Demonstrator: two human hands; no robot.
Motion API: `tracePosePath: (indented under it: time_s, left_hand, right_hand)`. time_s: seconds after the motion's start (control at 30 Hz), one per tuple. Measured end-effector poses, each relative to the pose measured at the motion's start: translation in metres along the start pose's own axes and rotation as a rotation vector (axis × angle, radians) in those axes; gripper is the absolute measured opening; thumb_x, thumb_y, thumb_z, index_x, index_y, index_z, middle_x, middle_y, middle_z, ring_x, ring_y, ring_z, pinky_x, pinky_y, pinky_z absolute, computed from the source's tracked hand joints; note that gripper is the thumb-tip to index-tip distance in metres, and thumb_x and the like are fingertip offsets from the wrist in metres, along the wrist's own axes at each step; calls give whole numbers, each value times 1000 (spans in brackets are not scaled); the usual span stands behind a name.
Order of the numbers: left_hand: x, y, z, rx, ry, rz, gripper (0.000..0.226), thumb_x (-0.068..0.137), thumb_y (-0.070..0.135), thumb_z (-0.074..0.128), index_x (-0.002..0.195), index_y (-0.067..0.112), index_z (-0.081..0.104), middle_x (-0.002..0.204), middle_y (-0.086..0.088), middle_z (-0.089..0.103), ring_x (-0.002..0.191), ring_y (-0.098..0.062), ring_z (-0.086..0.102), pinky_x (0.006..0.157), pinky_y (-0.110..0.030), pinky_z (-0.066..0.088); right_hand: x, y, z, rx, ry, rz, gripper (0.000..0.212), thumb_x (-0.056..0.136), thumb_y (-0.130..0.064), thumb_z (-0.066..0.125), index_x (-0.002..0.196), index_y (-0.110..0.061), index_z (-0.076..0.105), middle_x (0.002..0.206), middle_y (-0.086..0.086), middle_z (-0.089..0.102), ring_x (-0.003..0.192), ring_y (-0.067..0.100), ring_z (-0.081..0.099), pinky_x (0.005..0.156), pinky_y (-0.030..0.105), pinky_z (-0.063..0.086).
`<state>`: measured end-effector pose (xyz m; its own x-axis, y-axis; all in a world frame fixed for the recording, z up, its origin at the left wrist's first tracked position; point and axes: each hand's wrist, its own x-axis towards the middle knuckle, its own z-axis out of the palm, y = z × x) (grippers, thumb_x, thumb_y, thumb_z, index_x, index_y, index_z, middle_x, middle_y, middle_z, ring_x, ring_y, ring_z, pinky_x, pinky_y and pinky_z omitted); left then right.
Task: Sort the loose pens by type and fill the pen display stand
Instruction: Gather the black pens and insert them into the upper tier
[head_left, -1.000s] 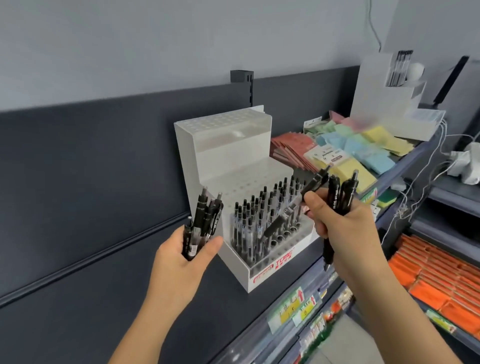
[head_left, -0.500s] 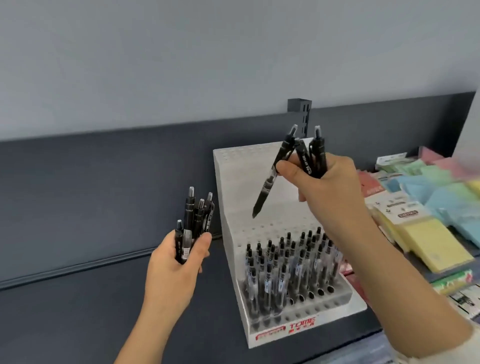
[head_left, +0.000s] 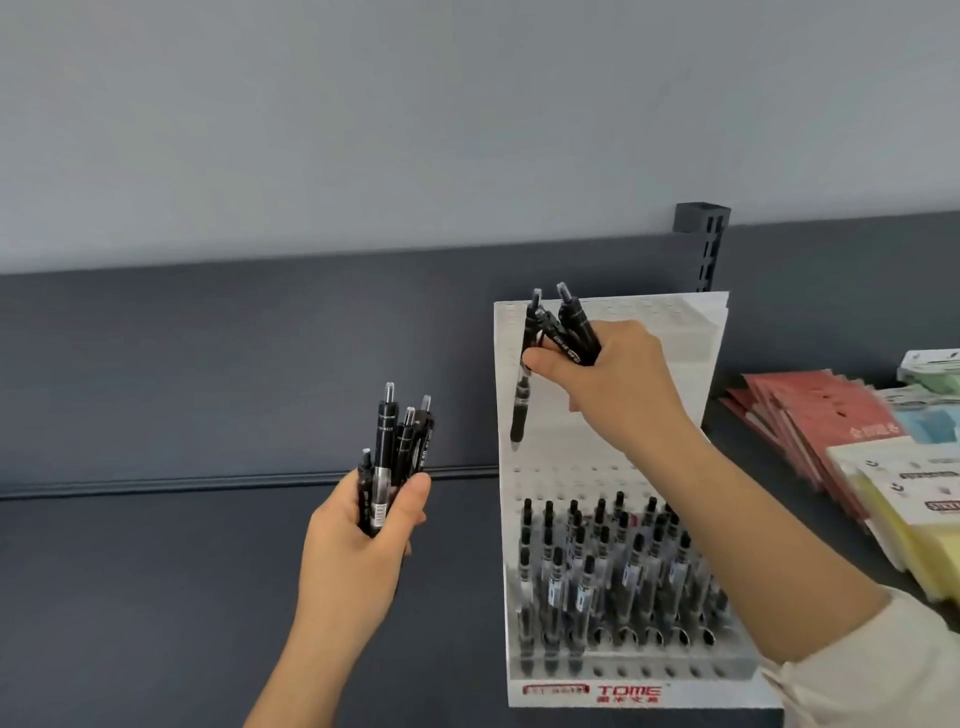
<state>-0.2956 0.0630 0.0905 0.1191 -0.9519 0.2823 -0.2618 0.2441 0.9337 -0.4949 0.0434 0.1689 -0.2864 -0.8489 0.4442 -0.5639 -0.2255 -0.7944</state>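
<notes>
A white stepped pen display stand (head_left: 675, 332) with rows of holes stands on the dark shelf. Its lower tier holds several black pens (head_left: 602, 566) upright; the upper tiers are bare. My right hand (head_left: 613, 379) is over the middle of the stand, gripping a few black pens (head_left: 569, 332). One of them hangs tip down between thumb and finger, just above the middle tier at the stand's left side. My left hand (head_left: 358, 530), left of the stand, grips a bunch of several black pens (head_left: 397, 452) upright.
The dark shelf (head_left: 156, 597) runs left and back to a dark rear panel. Right of the stand lie red card packs (head_left: 810, 410) and pastel sticky-note pads (head_left: 914, 499). A slotted black upright (head_left: 709, 249) rises behind the stand.
My right hand rose from the lower tier to the upper part of the stand, and the pinched pen swung from slanted to nearly vertical. The camera view shifted left. My left hand kept its bunch.
</notes>
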Motion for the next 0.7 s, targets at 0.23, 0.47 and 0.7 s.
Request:
tracePosePath:
  time_s: [0.23,0.47,0.7]
  left_hand:
    - [7,-1,3,10,-48,15,21,85,31,62,72,15,57,61,11,65,45,-2,50,48,-14,41]
    - [14,-1,8,-40,-107,34,20,84,28,64,70,14,58,61,7,66,43,-4,48,44,-10,38]
    - [16,-1,10,-57,-134,52,19,85,27,63,70,15,58,54,11,63,43,-2,49,47,-8,38]
  right_hand:
    - [-2,10,7,-103,-116,83,42,79,-32,72,78,8,59,60,10,50,55,20,48,52,27,36]
    - [-1,9,8,-173,-161,90,38,80,-32,71,82,5,64,62,10,51,56,21,49,53,27,36]
    - [1,4,9,-259,-168,46,31,82,-29,68,79,2,64,76,21,66,61,27,54,67,40,50]
